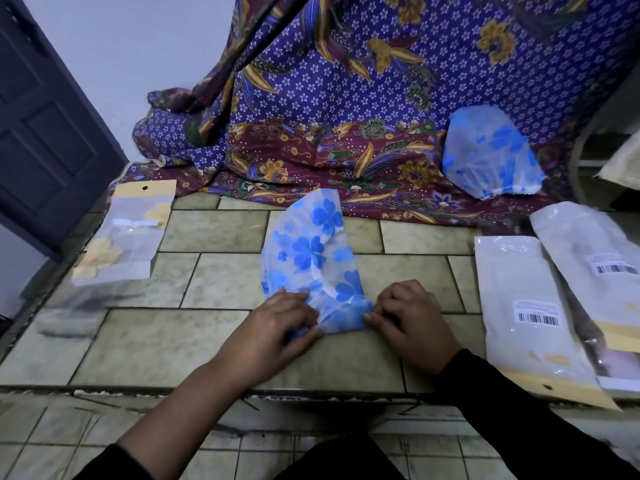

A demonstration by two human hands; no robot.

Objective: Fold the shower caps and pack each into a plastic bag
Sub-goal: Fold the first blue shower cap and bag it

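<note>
Both hands down on the cap [313, 261] now: left hand [277, 323] pinching its near edge, fingers closed over the plastic, right hand [408, 315] gripping the near corner between thumb and fingertips. Best to keep the edges lined up and press the crease flat before turning. The cap lies just beyond the fingertips, translucent, blue-flowered, already folded narrow.

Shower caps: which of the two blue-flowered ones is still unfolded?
The puffed-up cap at the back right, resting against the patterned cloth. The other cap lies flattened on the tiles under both hands.
</note>
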